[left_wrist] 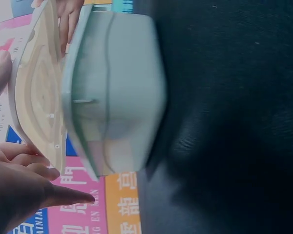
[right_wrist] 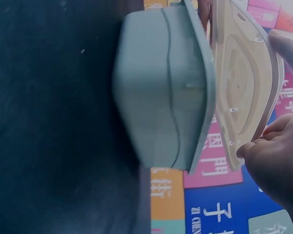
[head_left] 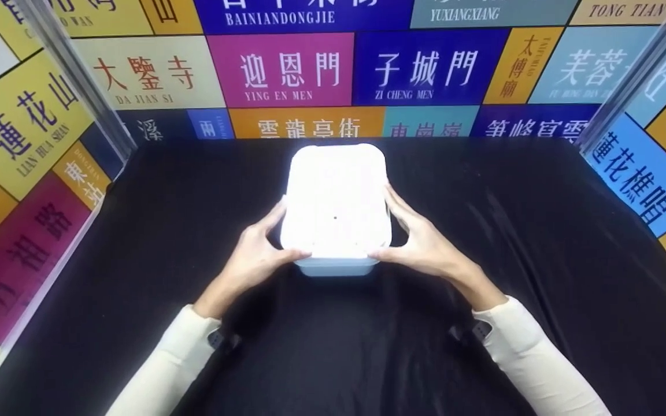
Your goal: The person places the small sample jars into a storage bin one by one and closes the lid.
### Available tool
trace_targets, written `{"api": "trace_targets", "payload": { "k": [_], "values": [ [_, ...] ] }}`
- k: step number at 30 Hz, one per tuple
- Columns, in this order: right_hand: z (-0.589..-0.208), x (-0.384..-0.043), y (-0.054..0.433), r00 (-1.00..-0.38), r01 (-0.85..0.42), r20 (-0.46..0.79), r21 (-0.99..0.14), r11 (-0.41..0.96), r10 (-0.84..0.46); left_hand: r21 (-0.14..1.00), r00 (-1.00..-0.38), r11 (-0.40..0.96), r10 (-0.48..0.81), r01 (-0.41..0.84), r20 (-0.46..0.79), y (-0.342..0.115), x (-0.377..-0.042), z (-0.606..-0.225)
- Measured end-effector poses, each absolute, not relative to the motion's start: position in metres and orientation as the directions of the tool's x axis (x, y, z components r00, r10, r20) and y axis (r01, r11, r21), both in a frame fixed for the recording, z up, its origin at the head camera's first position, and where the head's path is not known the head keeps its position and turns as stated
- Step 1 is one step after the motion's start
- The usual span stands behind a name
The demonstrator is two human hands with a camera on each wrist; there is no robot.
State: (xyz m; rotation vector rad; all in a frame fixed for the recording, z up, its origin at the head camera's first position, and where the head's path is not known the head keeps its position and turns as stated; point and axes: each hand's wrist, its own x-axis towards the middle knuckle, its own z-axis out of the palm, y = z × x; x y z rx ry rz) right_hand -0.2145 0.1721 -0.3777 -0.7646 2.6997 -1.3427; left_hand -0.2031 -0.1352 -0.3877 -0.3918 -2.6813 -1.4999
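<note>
A white lid (head_left: 336,196) is held between both hands over a pale green storage box (head_left: 337,269). In the head view the lid hides all but the box's front. The left hand (head_left: 255,254) grips the lid's left edge, thumb at the near corner. Opposite it, the right hand (head_left: 425,245) grips the right edge, thumb likewise at its near corner. Both wrist views show a gap between the cream-looking underside of the lid (left_wrist: 39,92) and the box's rim (right_wrist: 207,97). A thin dark line runs round the box's side. The box's inside is hidden.
Black cloth (head_left: 333,346) covers the table under the box, with some creases at the right. Colourful panels with printed characters (head_left: 289,69) stand behind and along both sides. Clear posts (head_left: 87,86) rise at the two back corners.
</note>
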Motion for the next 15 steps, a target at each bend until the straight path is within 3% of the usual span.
{"api": "trace_targets", "payload": {
  "k": [15],
  "values": [
    [-0.399,-0.226,0.176,-0.874,-0.402,0.127,-0.731,0.551,-0.47,0.819,-0.97,0.528,0.205,0.223,0.132,-0.134,-0.207,-0.403]
  ]
}}
